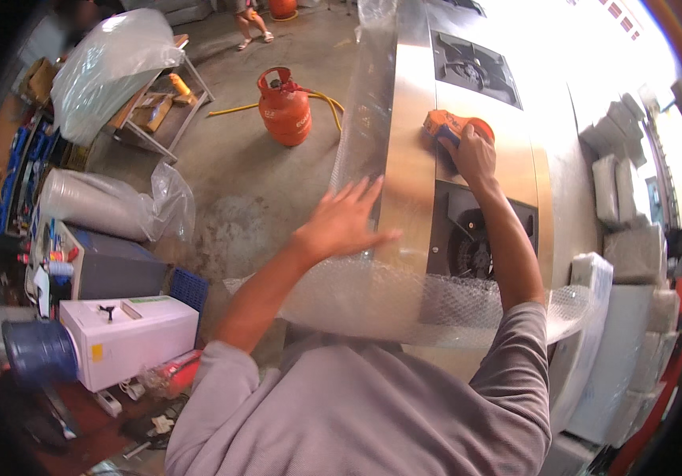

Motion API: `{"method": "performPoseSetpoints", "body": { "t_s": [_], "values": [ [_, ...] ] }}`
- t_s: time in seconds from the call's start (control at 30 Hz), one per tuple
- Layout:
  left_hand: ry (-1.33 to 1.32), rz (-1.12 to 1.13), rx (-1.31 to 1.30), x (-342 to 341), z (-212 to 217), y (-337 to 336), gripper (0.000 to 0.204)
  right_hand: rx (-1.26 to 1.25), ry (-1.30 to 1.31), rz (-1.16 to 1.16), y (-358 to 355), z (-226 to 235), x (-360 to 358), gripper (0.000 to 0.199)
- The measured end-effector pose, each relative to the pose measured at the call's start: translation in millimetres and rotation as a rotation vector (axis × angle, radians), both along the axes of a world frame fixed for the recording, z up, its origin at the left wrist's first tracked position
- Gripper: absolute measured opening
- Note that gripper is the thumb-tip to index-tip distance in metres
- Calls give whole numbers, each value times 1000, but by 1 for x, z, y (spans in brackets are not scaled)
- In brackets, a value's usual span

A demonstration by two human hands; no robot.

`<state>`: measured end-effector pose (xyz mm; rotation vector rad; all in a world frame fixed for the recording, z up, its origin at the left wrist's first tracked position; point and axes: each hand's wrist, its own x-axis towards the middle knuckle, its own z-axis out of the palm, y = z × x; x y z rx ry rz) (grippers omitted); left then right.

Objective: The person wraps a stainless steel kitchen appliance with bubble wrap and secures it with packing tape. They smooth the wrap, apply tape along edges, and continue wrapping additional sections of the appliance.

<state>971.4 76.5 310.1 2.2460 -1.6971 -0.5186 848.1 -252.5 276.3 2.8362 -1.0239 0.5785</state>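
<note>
A stainless steel gas stove [412, 139] with black burners [472, 238] stretches away in front of me. Bubble wrap [428, 305] covers its near end and runs up along its left side. Over that left edge my left hand [345, 218] is spread, fingers apart, with nothing held; whether it touches the wrap I cannot tell. My right hand [476, 155] grips an orange and blue tape dispenser [448, 127] above the steel panel between two burners. Part of the dispenser is hidden behind the hand.
An orange gas cylinder [285, 115] with a yellow hose stands on the floor left of the stove. A roll of bubble wrap [91, 202], a white water dispenser [130, 333] and a plastic-covered table [154, 131] are further left. Wrapped panels [618, 333] stand at right. Another person [252, 24] is far off.
</note>
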Motion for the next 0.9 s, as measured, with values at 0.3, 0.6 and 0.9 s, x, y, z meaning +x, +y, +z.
{"method": "performPoseSetpoints", "body": {
  "t_s": [0.3, 0.6, 0.9],
  "values": [
    [401, -150, 291, 83, -14, 133, 46, 26, -196, -50, 87, 48, -14, 58],
    [936, -276, 178, 129, -140, 57, 26, 122, -241, 149, 398, 25, -43, 36],
    [1014, -126, 273, 132, -212, 99, 44, 60, 177, -95, 462, -12, -60, 57]
  ]
}}
